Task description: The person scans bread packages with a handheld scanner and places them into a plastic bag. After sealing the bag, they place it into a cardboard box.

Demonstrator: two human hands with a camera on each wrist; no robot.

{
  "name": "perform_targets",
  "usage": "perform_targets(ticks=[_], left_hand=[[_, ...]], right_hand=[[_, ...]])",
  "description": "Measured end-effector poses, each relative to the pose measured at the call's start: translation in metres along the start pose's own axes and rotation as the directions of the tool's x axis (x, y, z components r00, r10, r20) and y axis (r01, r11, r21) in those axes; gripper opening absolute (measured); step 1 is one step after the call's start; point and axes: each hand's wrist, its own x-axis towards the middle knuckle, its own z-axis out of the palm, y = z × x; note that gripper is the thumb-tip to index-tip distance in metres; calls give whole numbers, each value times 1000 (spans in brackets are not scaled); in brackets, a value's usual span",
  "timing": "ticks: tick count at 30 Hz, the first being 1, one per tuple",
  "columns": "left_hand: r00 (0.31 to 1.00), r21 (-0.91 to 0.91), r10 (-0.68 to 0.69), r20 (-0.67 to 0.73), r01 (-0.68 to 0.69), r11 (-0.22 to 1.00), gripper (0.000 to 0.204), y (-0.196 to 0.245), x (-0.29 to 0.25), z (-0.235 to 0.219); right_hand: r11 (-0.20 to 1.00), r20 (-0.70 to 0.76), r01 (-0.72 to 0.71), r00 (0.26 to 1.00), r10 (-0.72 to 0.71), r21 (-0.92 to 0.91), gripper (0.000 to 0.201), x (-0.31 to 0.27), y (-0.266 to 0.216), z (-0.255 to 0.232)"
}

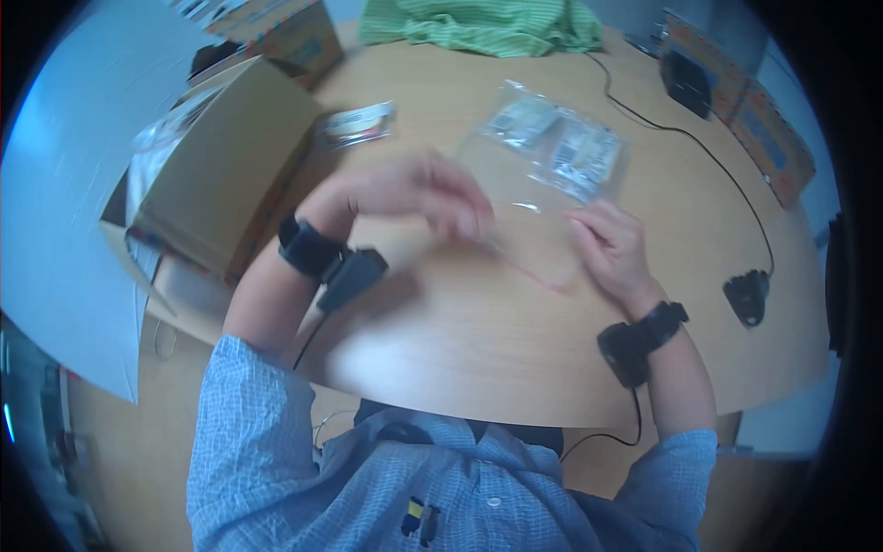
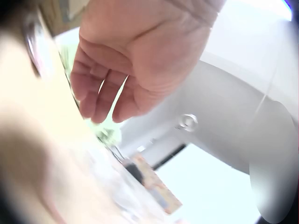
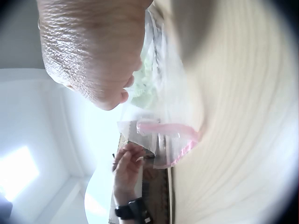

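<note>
A clear zip bag (image 1: 497,175) with a pink strip (image 3: 163,128) along its mouth lies on the table, its mouth facing my body. Inside it show two smaller packets, a left packet (image 1: 526,120) and a right packet (image 1: 585,155). My right hand (image 1: 611,247) is curled at the bag's right edge and grips the plastic; the palm side is hidden. Over the left end of the pink strip hovers my left hand (image 1: 418,195), blurred. Its fingers (image 2: 105,95) bend loosely in the left wrist view, with nothing visible between them.
An open cardboard box (image 1: 230,175) stands at the left, a small packet (image 1: 359,124) beside it. Green striped cloth (image 1: 478,26) lies at the far edge. On the right are a black device (image 1: 747,296), its cable and a cardboard piece (image 1: 773,138).
</note>
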Motion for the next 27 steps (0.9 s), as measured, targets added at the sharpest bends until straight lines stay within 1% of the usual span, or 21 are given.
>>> perform_targets(ticks=[1,2,4,5,6,7,8,9,10,11,12,13,15,17,20,21,22,23,24,26,27], left_hand=[[980,-62,-82,-182,71,996,36,-9,-7,-18],[900,-12,-130,-416,138,990,35,-26,-7,-37],[741,-57,-149,-654,148,987,44,-96,-1,-79],[730,-56,-145,-668,145,988,44,-115,-4,-85],[645,214,-73,-761,356,910,48,-130,-6,-91],[573,420,33,-819,559,715,53,-144,-7,-95],[564,414,37,-825,558,720,53,-159,-7,-101],[626,338,-72,-776,510,791,57,-174,-8,-107],[689,250,-173,-704,468,847,60,-173,-10,-107],[693,290,-155,-704,480,828,58,-172,-10,-106],[680,358,-85,-728,484,799,44,-172,-13,-101],[643,310,-56,-763,442,842,36,-172,-15,-99],[583,311,5,-812,426,850,30,-168,-18,-98],[509,314,87,-856,379,871,25,-155,-23,-85],[406,303,197,-892,215,928,19,-113,-41,-48],[399,281,207,-893,135,950,18,-96,-49,-35],[424,226,179,-888,64,972,19,-77,-61,-21],[433,220,235,-870,-86,972,21,-59,-70,-7],[485,124,191,-853,-169,978,21,-45,-83,2],[683,-207,6,-730,-231,951,22,-31,-101,23],[778,-351,-73,-624,-196,916,23,-30,-104,31]], right_hand=[[1000,8,13,1000,-13,20,8,0,0,2],[999,2,26,1000,-26,22,8,0,-1,2],[998,2,59,998,-59,21,9,1,-2,2],[998,0,54,999,-54,21,9,1,-2,3],[999,-2,46,999,-46,19,8,2,-3,4],[998,2,60,998,-60,15,8,2,-4,4],[999,3,44,999,-44,22,8,2,-5,4],[999,5,28,1000,-28,28,8,3,-4,4],[999,11,34,999,-35,25,8,5,-4,4],[999,16,30,999,-30,28,8,6,-5,5],[999,21,21,1000,-22,31,8,5,-5,6],[999,26,14,1000,-15,32,8,4,-6,7],[1000,23,13,1000,-14,19,8,5,-4,7],[1000,1,7,1000,-7,27,6,4,-1,7],[999,-30,-13,999,14,32,4,3,0,7],[1000,-31,-6,1000,7,30,3,4,-1,6],[999,-34,-24,999,25,27,3,3,-1,6],[999,-44,-30,999,31,25,3,4,-2,6],[999,-54,-34,998,35,23,3,4,-2,7],[998,-60,-46,997,48,30,4,4,-5,7],[998,-67,-45,997,47,38,5,4,-5,7]])
